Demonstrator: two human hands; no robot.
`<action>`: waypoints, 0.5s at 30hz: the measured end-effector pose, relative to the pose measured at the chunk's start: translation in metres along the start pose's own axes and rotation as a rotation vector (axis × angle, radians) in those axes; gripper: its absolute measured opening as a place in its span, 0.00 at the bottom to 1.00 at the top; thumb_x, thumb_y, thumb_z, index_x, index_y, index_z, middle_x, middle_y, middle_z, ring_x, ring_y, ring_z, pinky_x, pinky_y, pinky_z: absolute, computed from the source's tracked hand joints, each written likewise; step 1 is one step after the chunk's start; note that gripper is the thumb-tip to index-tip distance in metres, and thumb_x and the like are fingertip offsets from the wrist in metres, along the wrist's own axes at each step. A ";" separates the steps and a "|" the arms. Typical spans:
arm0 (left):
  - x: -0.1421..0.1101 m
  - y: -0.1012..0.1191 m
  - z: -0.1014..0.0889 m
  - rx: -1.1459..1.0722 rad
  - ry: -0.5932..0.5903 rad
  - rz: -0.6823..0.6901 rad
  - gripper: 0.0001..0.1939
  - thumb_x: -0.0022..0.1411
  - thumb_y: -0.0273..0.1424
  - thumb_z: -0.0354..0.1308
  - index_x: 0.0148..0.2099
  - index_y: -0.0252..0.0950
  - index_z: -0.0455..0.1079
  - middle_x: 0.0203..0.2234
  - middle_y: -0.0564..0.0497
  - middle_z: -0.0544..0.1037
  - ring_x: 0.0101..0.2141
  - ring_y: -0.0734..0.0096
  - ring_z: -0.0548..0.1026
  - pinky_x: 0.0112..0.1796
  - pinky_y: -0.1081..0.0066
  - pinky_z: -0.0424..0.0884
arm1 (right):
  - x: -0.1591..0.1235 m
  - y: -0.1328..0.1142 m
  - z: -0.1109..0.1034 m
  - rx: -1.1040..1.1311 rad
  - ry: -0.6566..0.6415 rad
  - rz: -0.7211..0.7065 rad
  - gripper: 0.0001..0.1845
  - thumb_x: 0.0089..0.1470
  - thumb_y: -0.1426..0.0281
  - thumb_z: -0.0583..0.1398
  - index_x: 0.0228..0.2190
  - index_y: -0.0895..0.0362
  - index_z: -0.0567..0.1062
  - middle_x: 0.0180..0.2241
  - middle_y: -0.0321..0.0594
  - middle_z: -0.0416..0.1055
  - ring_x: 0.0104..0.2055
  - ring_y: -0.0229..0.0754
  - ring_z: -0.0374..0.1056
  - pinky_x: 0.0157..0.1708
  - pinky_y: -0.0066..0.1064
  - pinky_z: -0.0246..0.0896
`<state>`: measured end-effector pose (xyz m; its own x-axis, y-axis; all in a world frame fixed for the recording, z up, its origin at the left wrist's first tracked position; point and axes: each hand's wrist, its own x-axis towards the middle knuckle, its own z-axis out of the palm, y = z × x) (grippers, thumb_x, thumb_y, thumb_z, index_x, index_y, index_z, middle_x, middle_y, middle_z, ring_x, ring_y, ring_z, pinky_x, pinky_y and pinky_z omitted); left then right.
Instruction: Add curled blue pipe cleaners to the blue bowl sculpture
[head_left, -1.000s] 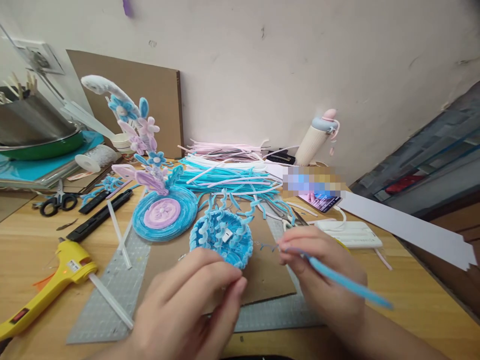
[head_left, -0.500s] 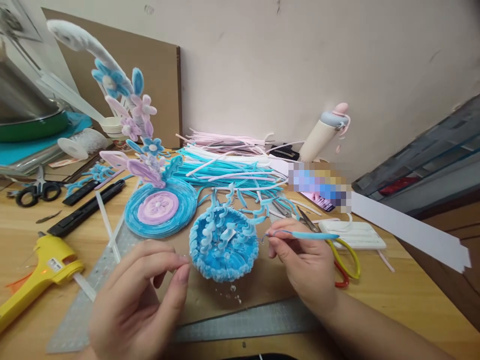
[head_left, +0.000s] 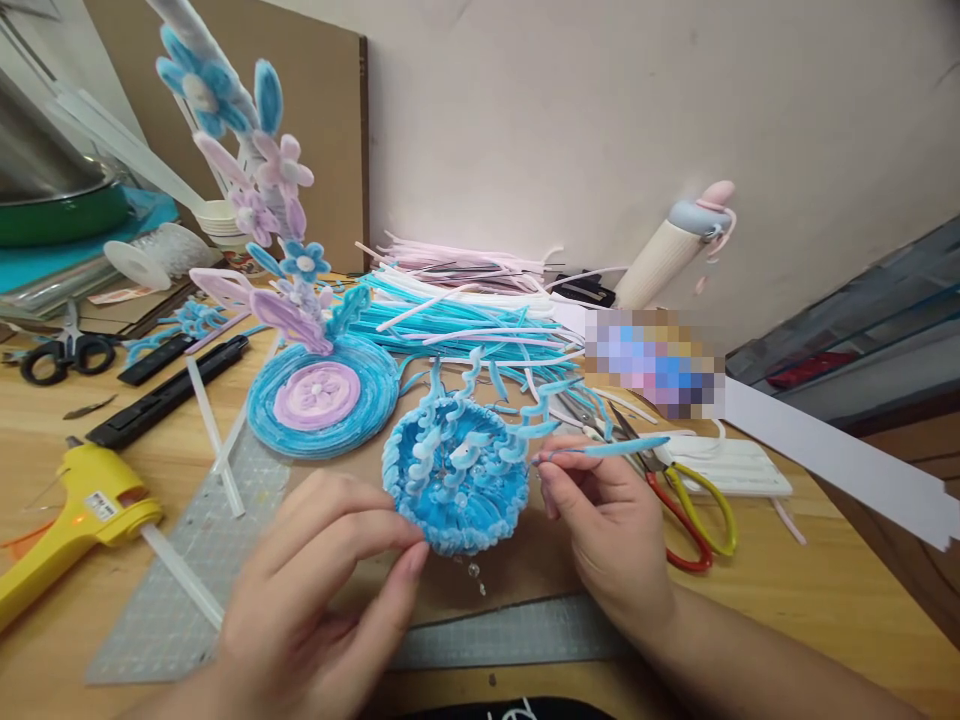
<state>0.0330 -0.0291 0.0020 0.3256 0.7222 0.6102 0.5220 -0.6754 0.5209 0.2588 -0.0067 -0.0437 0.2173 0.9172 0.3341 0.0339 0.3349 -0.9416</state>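
A round blue pipe-cleaner bowl (head_left: 491, 500) lies at the middle, its hollow facing me. Pale blue coiled pipe cleaners (head_left: 424, 460) and clear beads fill its inside. At its lower left rim, my left hand (head_left: 337, 570) has thumb and index finger closed on the edge. My right hand (head_left: 611, 520), just right of the bowl, pinches a thin wire that carries a slim light blue pipe-cleaner piece (head_left: 619, 449). Below the bowl a short string of clear beads (head_left: 474, 571) shows.
Left behind stands a flowered stalk on a round blue base (head_left: 352, 430). A yellow glue gun (head_left: 97, 500), black scissors (head_left: 69, 352) and a black cutter (head_left: 169, 390) lie left. Pipe cleaners (head_left: 465, 325) are heaped behind; red-and-yellow-handled pliers (head_left: 694, 510) and a bottle (head_left: 667, 255) are right.
My left hand has moved right, from beside the bowl onto its rim. My right hand still holds the blue piece close to the bowl. The view has shifted slightly.
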 end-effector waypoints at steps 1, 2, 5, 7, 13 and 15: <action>0.001 0.000 0.001 0.002 -0.012 0.003 0.10 0.58 0.17 0.57 0.39 0.36 0.69 0.31 0.53 0.73 0.35 0.72 0.71 0.34 0.71 0.70 | 0.000 0.000 0.000 0.008 0.007 0.009 0.02 0.52 0.73 0.65 0.30 0.54 0.78 0.35 0.39 0.75 0.22 0.32 0.65 0.18 0.25 0.63; 0.001 -0.001 0.001 0.007 -0.024 0.004 0.10 0.58 0.17 0.57 0.39 0.36 0.69 0.31 0.53 0.73 0.35 0.72 0.71 0.34 0.71 0.69 | 0.000 0.000 0.001 0.017 0.012 0.019 0.02 0.52 0.73 0.65 0.30 0.54 0.78 0.35 0.39 0.75 0.22 0.32 0.64 0.18 0.25 0.63; 0.002 -0.001 0.004 0.018 -0.067 0.020 0.10 0.59 0.17 0.57 0.39 0.36 0.70 0.32 0.53 0.73 0.34 0.73 0.70 0.34 0.72 0.68 | 0.001 0.001 0.002 0.042 0.022 0.054 0.02 0.52 0.72 0.65 0.29 0.54 0.78 0.34 0.38 0.75 0.21 0.31 0.64 0.18 0.24 0.63; 0.002 -0.002 0.006 0.009 -0.087 0.018 0.10 0.59 0.17 0.57 0.39 0.36 0.70 0.32 0.53 0.73 0.33 0.74 0.70 0.34 0.72 0.67 | 0.002 0.002 0.002 0.059 0.034 0.074 0.02 0.51 0.72 0.66 0.29 0.54 0.77 0.34 0.37 0.75 0.20 0.30 0.64 0.17 0.23 0.63; 0.002 -0.003 0.009 -0.015 -0.101 0.024 0.10 0.59 0.17 0.58 0.39 0.36 0.71 0.33 0.53 0.73 0.34 0.75 0.69 0.35 0.73 0.66 | 0.002 0.004 0.002 0.087 0.023 0.134 0.02 0.52 0.71 0.66 0.29 0.54 0.77 0.34 0.35 0.76 0.21 0.29 0.65 0.18 0.22 0.63; 0.002 -0.003 0.010 -0.021 -0.099 0.020 0.10 0.60 0.17 0.58 0.39 0.36 0.71 0.32 0.53 0.73 0.34 0.75 0.68 0.35 0.73 0.66 | 0.003 0.004 0.002 0.092 0.022 0.138 0.02 0.52 0.71 0.66 0.29 0.53 0.77 0.34 0.34 0.76 0.21 0.28 0.65 0.19 0.22 0.63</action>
<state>0.0396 -0.0244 -0.0042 0.4129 0.7188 0.5594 0.4983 -0.6923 0.5218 0.2579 -0.0024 -0.0467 0.2353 0.9513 0.1994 -0.0874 0.2250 -0.9704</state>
